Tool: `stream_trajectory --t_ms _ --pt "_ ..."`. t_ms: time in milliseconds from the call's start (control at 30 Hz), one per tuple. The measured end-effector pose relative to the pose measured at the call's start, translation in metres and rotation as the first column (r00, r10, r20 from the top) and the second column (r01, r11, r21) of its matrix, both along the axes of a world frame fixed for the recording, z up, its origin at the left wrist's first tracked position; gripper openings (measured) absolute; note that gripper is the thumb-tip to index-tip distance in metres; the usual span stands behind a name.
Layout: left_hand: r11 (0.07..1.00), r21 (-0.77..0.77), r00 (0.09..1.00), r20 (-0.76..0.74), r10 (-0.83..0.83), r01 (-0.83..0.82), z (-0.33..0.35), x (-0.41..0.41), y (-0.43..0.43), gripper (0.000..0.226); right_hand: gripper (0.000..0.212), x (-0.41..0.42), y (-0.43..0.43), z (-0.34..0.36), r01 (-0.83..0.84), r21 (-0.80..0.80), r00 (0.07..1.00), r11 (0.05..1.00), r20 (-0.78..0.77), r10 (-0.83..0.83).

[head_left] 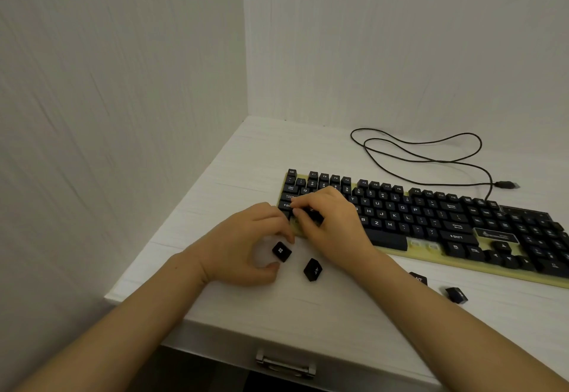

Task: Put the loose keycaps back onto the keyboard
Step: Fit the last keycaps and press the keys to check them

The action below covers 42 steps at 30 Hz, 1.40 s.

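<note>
A black keyboard (431, 216) on a yellowish base lies on the white table (308, 305). My right hand (332, 225) rests on its lower left corner, fingertips bent down onto the bottom rows; whether a keycap is under them is hidden. My left hand (243, 247) arches beside that corner, thumb and forefinger apart around a loose Windows keycap (281, 251) that lies on the table. An Alt keycap (312, 269) lies just to its right. Another Alt keycap (418, 277) and a further black keycap (456, 294) lie in front of the keyboard. Bare sockets (423, 244) show right of the space bar.
The keyboard's black cable (415, 157) loops behind it and ends in a USB plug (506, 184). White walls close the table's left and back sides. The table's front edge is near my forearms, with a drawer handle (284, 364) below it.
</note>
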State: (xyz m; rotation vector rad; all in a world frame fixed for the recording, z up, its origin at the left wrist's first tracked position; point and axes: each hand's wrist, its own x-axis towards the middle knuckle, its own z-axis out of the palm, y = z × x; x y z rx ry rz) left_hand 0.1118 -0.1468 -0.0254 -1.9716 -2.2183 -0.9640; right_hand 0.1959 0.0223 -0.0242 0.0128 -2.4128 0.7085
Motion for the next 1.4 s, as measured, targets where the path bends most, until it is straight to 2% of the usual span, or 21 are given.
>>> stream_trajectory --t_ms 167,267,367,500,667,900,1033,1133,1400 --pt "0.997 0.065 0.999 -0.038 0.036 -0.034 -0.004 -0.001 0.004 0.022 0.010 0.001 -0.002 0.003 0.009 0.002 1.000 1.000 0.009 -0.009" --pt "0.979 0.144 0.989 -0.002 0.147 -0.145 -0.006 -0.001 0.008 0.025 0.011 0.002 -0.003 0.007 0.028 -0.013 1.000 1.000 -0.007 -0.029" --pt "0.942 0.195 0.962 0.059 0.265 -0.272 -0.006 -0.001 0.013 0.026 0.013 0.002 0.000 0.015 0.082 0.006 0.993 0.997 0.089 -0.082" --pt "0.936 0.228 0.962 0.008 0.274 -0.269 -0.004 0.001 0.021 0.023 0.014 0.005 0.005 0.014 0.095 0.068 0.981 0.993 0.163 -0.105" --pt "0.935 0.189 0.953 0.023 0.302 -0.301 -0.009 -0.001 0.024 0.028 0.020 0.014 0.007 0.004 0.059 0.083 0.998 0.995 0.031 -0.062" --pt "0.923 0.207 0.945 0.031 0.326 -0.325 -0.011 0.000 0.027 0.029 0.027 0.015 0.006 -0.003 0.036 0.154 0.999 0.987 0.003 -0.037" --pt "0.916 0.195 0.937 0.061 0.345 -0.350 -0.010 -0.001 0.027 0.025 0.018 0.013 0.008 -0.006 0.047 0.155 0.999 0.987 -0.008 -0.046" --pt "0.905 0.182 0.923 0.086 0.375 -0.385 -0.009 -0.002 0.028 0.026 0.020 0.014 0.008 -0.006 0.042 0.164 0.999 0.986 0.002 -0.043" --pt "0.908 0.232 0.936 0.049 0.349 -0.350 -0.013 -0.002 0.028 0.028 0.011 0.014 0.010 -0.007 0.033 0.196 0.999 0.980 -0.037 -0.026"
